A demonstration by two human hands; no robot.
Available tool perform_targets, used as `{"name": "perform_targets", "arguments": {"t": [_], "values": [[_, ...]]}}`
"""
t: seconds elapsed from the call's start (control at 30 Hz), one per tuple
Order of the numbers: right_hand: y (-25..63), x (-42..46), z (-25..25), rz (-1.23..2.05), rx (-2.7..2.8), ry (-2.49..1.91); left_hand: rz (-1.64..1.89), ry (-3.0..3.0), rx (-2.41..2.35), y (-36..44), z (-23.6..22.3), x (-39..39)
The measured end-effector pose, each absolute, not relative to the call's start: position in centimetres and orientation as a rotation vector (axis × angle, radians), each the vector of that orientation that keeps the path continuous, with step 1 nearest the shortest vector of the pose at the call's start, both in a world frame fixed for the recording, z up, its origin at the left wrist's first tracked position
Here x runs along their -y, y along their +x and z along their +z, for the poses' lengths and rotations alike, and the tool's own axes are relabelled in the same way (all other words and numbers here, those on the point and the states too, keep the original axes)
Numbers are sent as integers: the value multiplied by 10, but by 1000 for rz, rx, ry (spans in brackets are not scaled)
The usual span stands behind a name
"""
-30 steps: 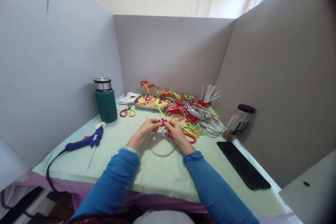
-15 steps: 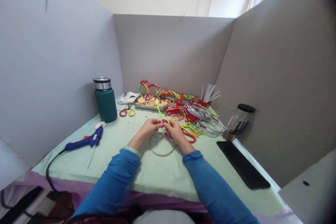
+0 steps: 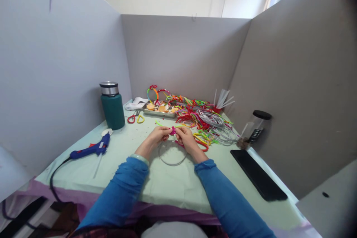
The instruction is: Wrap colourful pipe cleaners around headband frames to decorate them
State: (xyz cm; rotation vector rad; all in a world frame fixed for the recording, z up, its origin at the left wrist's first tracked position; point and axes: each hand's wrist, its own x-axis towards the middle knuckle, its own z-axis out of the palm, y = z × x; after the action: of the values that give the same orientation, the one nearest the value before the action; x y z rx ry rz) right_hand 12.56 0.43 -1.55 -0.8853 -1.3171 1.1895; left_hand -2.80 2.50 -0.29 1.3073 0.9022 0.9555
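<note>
My left hand (image 3: 158, 135) and my right hand (image 3: 186, 137) meet over the table, fingers pinched from either side on a small magenta pipe-cleaner shape (image 3: 173, 131) with rounded loops. A lime-green pipe cleaner (image 3: 158, 123) shows just behind the fingertips, its middle partly hidden. Below the hands lies a thin grey hoop (image 3: 173, 164), its upper part covered by them. Red and yellow bent pipe cleaners (image 3: 203, 143) rest beside my right wrist.
At the back are a metal tray (image 3: 158, 113) of small pieces and a heap of pipe cleaners (image 3: 195, 115). On the left stand a green bottle (image 3: 112, 109), a blue glue gun (image 3: 90, 150) and scissors (image 3: 135, 118). A black slab (image 3: 258, 174) and a clear jar (image 3: 258, 124) are on the right.
The lime-green pipe cleaner, which stood up from my fingers, now lies low behind them and points left. More of the magenta shape shows between my fingertips. Both hands stay in nearly the same place.
</note>
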Motion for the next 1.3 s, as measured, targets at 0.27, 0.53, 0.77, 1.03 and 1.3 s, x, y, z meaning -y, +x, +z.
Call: {"name": "perform_targets", "arguments": {"t": [0.27, 0.53, 0.77, 1.03, 1.3], "values": [[127, -3, -16, 1112, 1348, -886, 919, 1186, -839, -27, 3, -20], [126, -2, -15, 1107, 1350, -862, 964, 1297, -862, -27, 0, -22], [127, -5, -18, 1104, 1368, -846, 1022, 1351, -920, -27, -2, -25], [128, -5, -19, 1064, 1382, -855, 1031, 1361, -884, -28, -4, -27], [128, -6, -21, 1064, 1427, -847, 979, 1167, -871, -28, -3, -26]]}}
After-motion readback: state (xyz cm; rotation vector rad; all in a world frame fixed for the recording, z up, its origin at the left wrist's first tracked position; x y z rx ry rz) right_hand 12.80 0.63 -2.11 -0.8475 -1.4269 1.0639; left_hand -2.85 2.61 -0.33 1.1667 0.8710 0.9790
